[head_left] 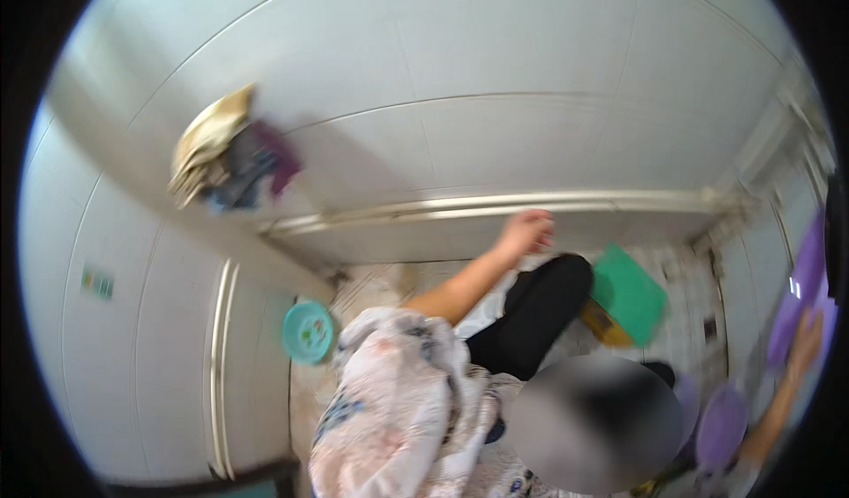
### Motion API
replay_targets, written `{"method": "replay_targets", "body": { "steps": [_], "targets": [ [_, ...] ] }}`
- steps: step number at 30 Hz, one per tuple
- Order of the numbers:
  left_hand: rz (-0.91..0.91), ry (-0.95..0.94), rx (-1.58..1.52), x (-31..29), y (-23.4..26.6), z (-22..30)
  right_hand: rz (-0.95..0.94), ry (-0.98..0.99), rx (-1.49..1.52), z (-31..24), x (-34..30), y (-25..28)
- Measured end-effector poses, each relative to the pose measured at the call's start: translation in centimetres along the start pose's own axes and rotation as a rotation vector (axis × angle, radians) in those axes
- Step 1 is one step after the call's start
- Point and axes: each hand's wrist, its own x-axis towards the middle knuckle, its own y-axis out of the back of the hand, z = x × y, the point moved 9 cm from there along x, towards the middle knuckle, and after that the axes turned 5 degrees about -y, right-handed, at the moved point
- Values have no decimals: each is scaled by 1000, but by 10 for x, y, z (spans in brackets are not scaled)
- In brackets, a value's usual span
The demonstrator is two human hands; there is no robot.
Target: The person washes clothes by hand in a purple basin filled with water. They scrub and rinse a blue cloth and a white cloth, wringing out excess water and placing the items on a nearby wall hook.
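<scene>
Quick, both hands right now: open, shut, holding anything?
Left hand: not in view.
Right hand: up against the purple plastic thing at the right edge; too blurred to tell its grip.

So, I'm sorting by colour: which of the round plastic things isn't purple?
The teal dish, alone at the left beside the wall rail. The other two, the lower disc and the upper disc at the far right, are purple.

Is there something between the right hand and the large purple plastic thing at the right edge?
Nothing visible. The right hand is right at the lower edge of the purple plastic thing; blur hides whether they touch. The crouching person is further left, not between them.
</scene>
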Motion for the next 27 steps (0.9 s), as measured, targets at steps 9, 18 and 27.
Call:
{"method": "replay_targets", "body": {
  "steps": [9, 18, 27],
  "targets": [
    [31, -50, -177, -15, -31, 52, 332, 59, 267, -122, -27, 146],
    [-226, 64, -35, 0, -130, 30, 236, -218, 485, -112, -39, 137],
    [-479, 127, 48, 1, -177, 39, -164, -577, 1651, -131, -49, 90]
  ]
}}
